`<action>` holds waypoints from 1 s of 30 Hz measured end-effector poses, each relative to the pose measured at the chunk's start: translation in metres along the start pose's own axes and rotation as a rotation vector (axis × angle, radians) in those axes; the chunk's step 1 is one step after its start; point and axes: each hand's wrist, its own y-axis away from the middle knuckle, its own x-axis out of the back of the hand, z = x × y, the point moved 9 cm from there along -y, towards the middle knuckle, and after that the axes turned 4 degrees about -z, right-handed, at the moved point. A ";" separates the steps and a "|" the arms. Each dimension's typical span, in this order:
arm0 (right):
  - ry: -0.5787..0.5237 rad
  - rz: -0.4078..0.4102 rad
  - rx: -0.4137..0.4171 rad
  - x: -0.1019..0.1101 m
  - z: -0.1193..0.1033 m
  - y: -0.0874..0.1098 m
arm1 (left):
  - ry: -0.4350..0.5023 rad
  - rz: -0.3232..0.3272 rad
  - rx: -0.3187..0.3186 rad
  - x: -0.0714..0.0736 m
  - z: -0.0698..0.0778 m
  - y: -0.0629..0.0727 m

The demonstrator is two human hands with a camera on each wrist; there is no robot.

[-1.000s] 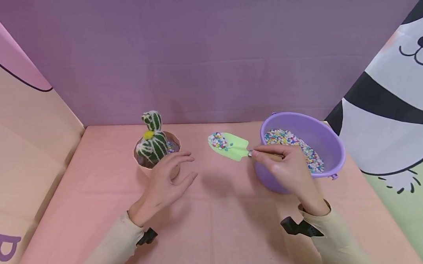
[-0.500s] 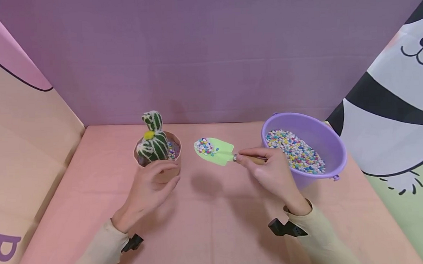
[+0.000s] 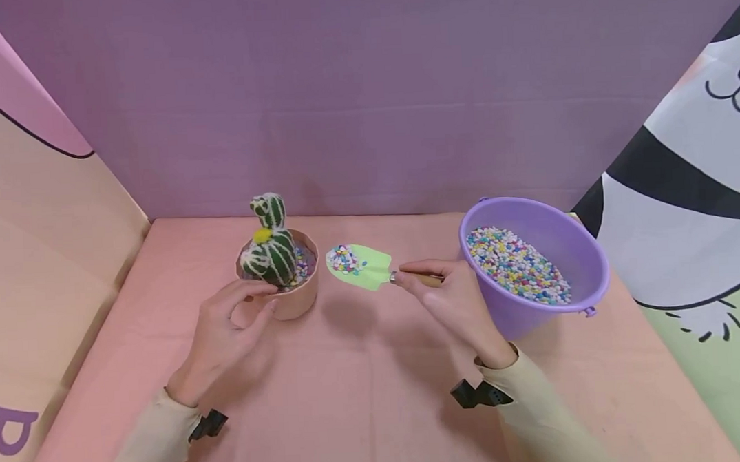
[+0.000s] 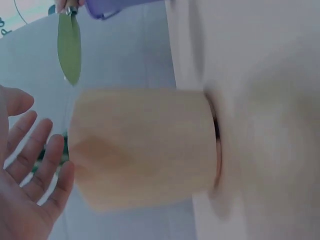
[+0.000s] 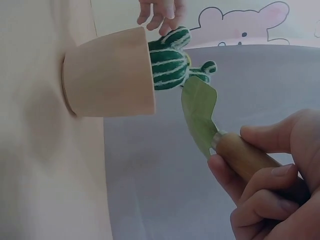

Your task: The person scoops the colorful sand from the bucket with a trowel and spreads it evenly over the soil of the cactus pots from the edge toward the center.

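Observation:
In the head view my right hand (image 3: 456, 303) grips the wooden handle of a small green trowel (image 3: 376, 266). Colourful pebbles (image 3: 345, 259) lie on the tip half of its blade, which is held above the table just right of a peach pot (image 3: 294, 305). A knitted-looking green cactus (image 3: 277, 259) with a yellow flower stands in that pot, with pebbles beside it. Near the pot's front-left rim is my left hand (image 3: 224, 327), fingers loosely bent and holding nothing. Whether its fingertips touch the rim or cactus, I cannot tell.
At the right a purple bucket (image 3: 507, 318) holds many small coloured pebbles (image 3: 520, 269). Pink cloth (image 3: 328, 398) covers the table. A purple backdrop (image 3: 364, 100) rises behind, and printed panels stand on both sides.
The loaded trowel and right hand have moved left from the bucket towards the pot. My left hand has shifted left and slightly down, uncovering the pot's front and the pebbles inside.

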 end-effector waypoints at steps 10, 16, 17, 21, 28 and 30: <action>0.000 0.018 -0.017 -0.019 -0.004 -0.011 | -0.082 0.120 0.044 0.030 -0.025 0.001; 0.009 0.014 -0.014 -0.025 -0.007 -0.018 | -0.075 0.073 0.168 0.027 -0.049 0.000; 0.013 0.017 -0.014 -0.026 -0.008 -0.020 | -0.071 0.051 0.195 0.025 -0.053 0.000; 0.024 0.020 0.002 -0.030 -0.011 -0.025 | -0.047 -0.039 0.268 0.017 -0.067 -0.003; 0.101 0.059 0.059 -0.037 -0.019 -0.033 | -0.026 -0.142 0.268 0.007 -0.076 -0.012; 0.110 0.058 0.072 -0.039 -0.021 -0.034 | -0.009 -0.163 0.263 0.006 -0.077 -0.014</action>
